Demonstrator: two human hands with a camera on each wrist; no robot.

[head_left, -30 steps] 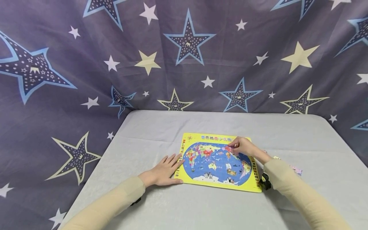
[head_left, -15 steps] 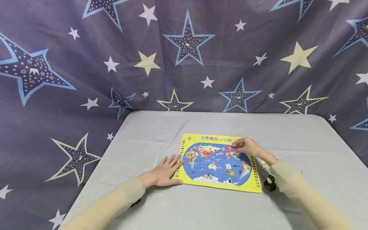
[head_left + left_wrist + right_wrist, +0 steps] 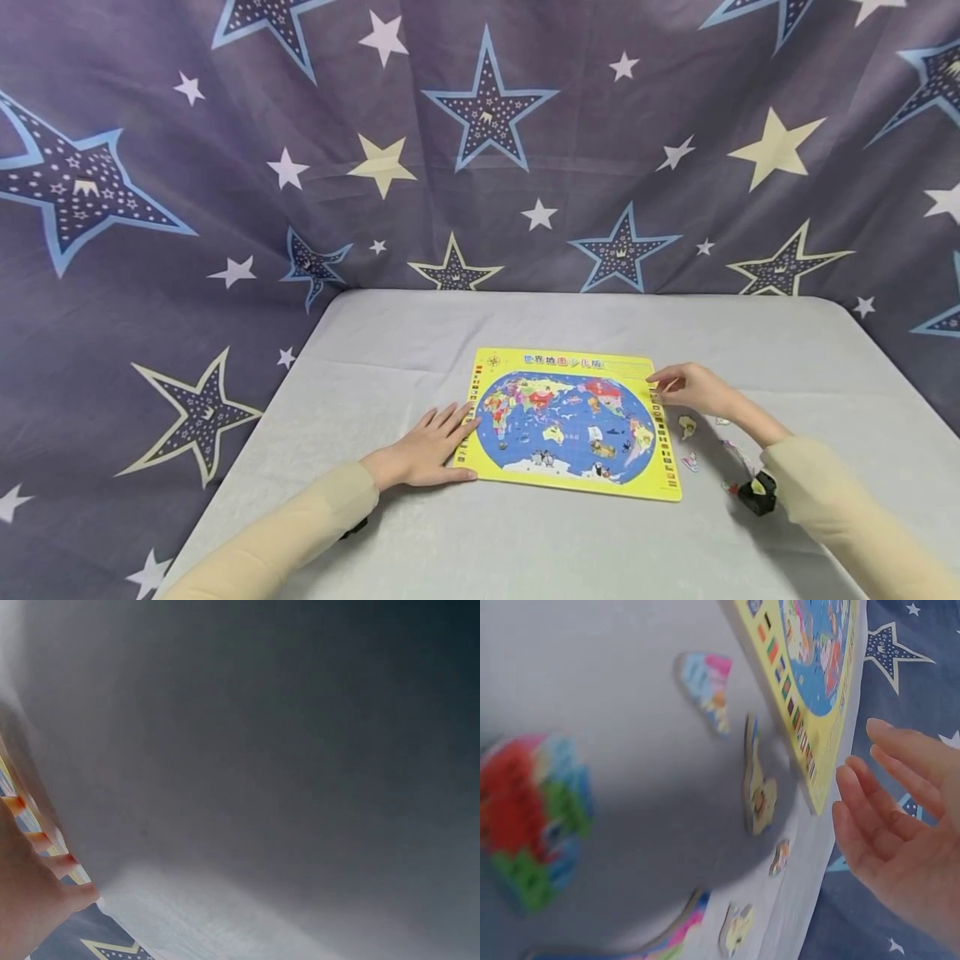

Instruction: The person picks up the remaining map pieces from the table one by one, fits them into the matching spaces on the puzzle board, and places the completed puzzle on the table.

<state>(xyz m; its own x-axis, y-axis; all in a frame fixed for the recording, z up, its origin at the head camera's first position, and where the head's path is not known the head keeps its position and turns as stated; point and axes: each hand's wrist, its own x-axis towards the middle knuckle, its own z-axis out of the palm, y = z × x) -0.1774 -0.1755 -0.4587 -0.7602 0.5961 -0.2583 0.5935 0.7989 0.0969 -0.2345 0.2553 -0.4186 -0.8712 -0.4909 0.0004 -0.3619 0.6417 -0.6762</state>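
Note:
A yellow world map puzzle board [image 3: 652,489] lies flat on the table, its blue oval map filled with coloured land pieces. My left hand [image 3: 427,446] rests with spread fingers at the board's left edge; in the left wrist view, that hand [image 3: 34,892] shows only at the lower left. Over the board's upper right edge hovers my right hand [image 3: 693,390]. Seen in the right wrist view, the right hand [image 3: 900,817] has loosely bent fingers and nothing between them. Beside the board lie a long cream puzzle piece [image 3: 757,799] and a pink-and-blue one [image 3: 705,686].
More loose pieces lie right of the board, among them a red-and-green piece [image 3: 532,802], a curved blue-and-pink piece [image 3: 686,926] and a small yellowish piece [image 3: 737,930]. A grey cloth covers the table [image 3: 555,550]. Behind it hangs a star-patterned curtain [image 3: 450,200].
My right hand has moved right, from the map's upper right part to the board's right edge. Loose pieces formerly behind the right arm now show. The left hand has stayed still.

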